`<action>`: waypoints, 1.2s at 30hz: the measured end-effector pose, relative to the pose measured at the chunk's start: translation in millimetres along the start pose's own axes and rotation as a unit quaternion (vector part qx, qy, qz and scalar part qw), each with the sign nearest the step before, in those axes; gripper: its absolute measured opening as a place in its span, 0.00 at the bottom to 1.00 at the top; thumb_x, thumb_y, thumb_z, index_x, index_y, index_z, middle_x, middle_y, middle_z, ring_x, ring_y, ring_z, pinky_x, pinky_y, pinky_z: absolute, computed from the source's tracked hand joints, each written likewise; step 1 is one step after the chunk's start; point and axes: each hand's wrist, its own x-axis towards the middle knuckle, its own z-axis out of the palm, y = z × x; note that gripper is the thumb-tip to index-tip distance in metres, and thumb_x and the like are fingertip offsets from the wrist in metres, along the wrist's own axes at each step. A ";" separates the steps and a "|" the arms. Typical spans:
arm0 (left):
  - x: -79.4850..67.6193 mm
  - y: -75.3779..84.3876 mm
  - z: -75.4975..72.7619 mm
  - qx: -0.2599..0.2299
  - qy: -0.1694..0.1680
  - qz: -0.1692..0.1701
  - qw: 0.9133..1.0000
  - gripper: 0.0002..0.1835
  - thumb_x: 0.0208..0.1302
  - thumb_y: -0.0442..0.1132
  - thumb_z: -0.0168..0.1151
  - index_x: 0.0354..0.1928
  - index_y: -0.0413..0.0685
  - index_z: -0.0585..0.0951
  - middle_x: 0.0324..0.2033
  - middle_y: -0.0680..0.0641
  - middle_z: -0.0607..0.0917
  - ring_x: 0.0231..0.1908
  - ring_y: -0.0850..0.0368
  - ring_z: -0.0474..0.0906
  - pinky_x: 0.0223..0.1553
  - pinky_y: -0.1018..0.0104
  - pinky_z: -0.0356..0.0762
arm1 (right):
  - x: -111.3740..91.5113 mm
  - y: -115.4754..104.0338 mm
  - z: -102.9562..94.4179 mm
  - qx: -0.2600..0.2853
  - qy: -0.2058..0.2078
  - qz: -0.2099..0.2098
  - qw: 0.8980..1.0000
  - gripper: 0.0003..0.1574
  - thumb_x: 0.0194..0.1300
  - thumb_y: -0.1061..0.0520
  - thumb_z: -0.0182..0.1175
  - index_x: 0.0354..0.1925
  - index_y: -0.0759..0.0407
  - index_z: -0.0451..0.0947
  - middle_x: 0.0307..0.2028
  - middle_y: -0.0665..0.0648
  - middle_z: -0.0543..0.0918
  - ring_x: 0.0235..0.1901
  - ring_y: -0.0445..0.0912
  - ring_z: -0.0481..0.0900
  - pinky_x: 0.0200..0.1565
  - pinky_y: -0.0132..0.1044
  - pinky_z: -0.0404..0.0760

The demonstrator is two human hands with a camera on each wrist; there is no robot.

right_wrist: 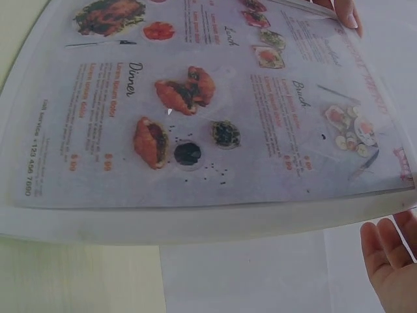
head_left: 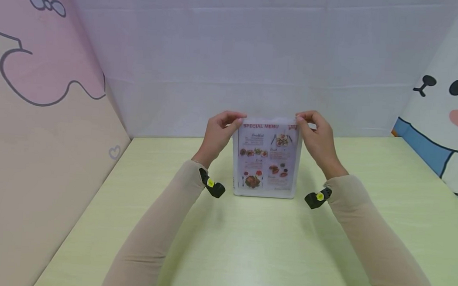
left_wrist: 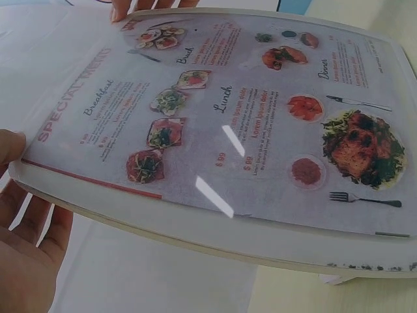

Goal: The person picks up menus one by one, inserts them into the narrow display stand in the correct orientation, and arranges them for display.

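Observation:
A white-framed menu stand (head_left: pixel 267 163) stands upright on the table, its printed sheet headed "SPECIAL MENU" facing me. My left hand (head_left: pixel 219 131) pinches its upper left corner, thumb on the front and fingers behind. At the upper right corner my right hand (head_left: pixel 317 137) grips it the same way. Food pictures and prices fill the sheet (left_wrist: pixel 260 124) in the left wrist view, where the left thumb (left_wrist: pixel 10 147) lies on the corner. In the right wrist view, the right hand's fingers (right_wrist: pixel 384 244) show behind the frame edge (right_wrist: pixel 195 222).
The pale yellow-green table (head_left: pixel 254 245) runs back to a white sheet wall (head_left: pixel 258 53). A cartoon-printed panel (head_left: pixel 35 148) borders the left side, and another panel (head_left: pixel 451 108) the right. A black wrist camera (head_left: pixel 214 188) hangs at the left cuff, another camera (head_left: pixel 316 198) at the right.

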 end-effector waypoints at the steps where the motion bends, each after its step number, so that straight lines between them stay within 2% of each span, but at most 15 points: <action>1: -0.2 -0.2 0.0 -0.001 -0.001 -0.001 1.000 0.11 0.68 0.39 0.59 0.48 0.43 0.82 0.45 0.45 0.83 0.42 0.58 0.78 0.46 0.66 0.76 | 0.1 0.7 0.0 0.000 0.001 -0.002 1.000 0.25 0.73 0.44 0.48 0.52 0.62 0.73 0.54 0.58 0.77 0.54 0.47 0.72 0.52 0.42 0.72; 10: -1.5 -1.2 0.0 0.004 -0.006 -0.012 1.000 0.11 0.68 0.40 0.59 0.47 0.43 0.82 0.43 0.45 0.83 0.41 0.57 0.78 0.46 0.66 0.75 | -0.6 6.0 -0.4 0.012 0.020 -0.021 1.000 0.19 0.71 0.50 0.52 0.51 0.62 0.76 0.54 0.56 0.77 0.50 0.38 0.72 0.47 0.30 0.73; 19: -1.3 -2.6 0.3 0.011 -0.003 -0.017 1.000 0.11 0.69 0.40 0.58 0.48 0.43 0.82 0.44 0.44 0.83 0.42 0.57 0.79 0.45 0.66 0.74 | -1.6 8.8 -0.5 0.021 0.015 -0.035 0.999 0.17 0.71 0.53 0.53 0.51 0.63 0.77 0.54 0.56 0.77 0.49 0.35 0.71 0.47 0.26 0.73; 30: -1.8 -5.8 -3.8 0.027 -0.006 -0.004 1.000 0.14 0.70 0.40 0.56 0.52 0.41 0.79 0.47 0.43 0.83 0.45 0.56 0.79 0.49 0.65 0.75 | -0.3 12.0 -1.0 0.005 -0.010 -0.036 0.999 0.19 0.72 0.52 0.52 0.54 0.61 0.76 0.55 0.57 0.77 0.51 0.38 0.72 0.48 0.27 0.73; 33: -2.9 -7.8 -6.3 0.048 -0.012 0.004 0.999 0.17 0.71 0.41 0.55 0.58 0.42 0.76 0.51 0.44 0.82 0.49 0.54 0.79 0.53 0.61 0.75 | 0.2 13.2 -3.0 -0.008 -0.031 -0.041 0.999 0.21 0.72 0.51 0.51 0.56 0.61 0.75 0.56 0.58 0.77 0.53 0.42 0.72 0.52 0.32 0.75; 36: -4.4 -10.4 -9.7 0.069 -0.015 0.007 0.997 0.20 0.71 0.42 0.54 0.62 0.48 0.72 0.55 0.45 0.81 0.53 0.54 0.78 0.57 0.60 0.73 | 0.8 14.6 -6.8 -0.025 -0.056 -0.048 0.997 0.22 0.73 0.50 0.51 0.59 0.60 0.73 0.58 0.59 0.76 0.55 0.47 0.72 0.56 0.42 0.75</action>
